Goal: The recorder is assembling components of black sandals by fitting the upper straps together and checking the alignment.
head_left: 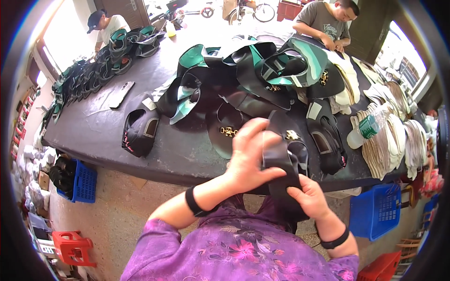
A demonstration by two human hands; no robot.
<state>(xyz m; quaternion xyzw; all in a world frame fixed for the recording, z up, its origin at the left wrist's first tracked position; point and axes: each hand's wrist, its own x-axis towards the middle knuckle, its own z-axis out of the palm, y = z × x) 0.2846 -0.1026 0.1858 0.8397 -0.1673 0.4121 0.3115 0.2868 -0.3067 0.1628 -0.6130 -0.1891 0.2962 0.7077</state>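
A black leather shoe upper (276, 157) with a gold buckle is held up over the table's near edge. My left hand (251, 157) grips its left side, thumb across the front and fingers slightly blurred along the edge. Its lower right part is pinched in my right hand (311, 199), which is closed. Flanking it on the table are two partly formed black shoes, one to the left (140, 129) and another to the right (326, 138). Just behind my left hand lies a flat black upper (222, 129) with a gold chain-like buckle.
Black uppers with green linings (290, 63) are heaped mid-table. A phone (122, 95) lies left, near a long row of uppers (103, 70). Pale stacked pieces (379, 150) and a plastic bottle (365, 130) are right. Blue baskets (375, 210) stand below. Two people work across the table.
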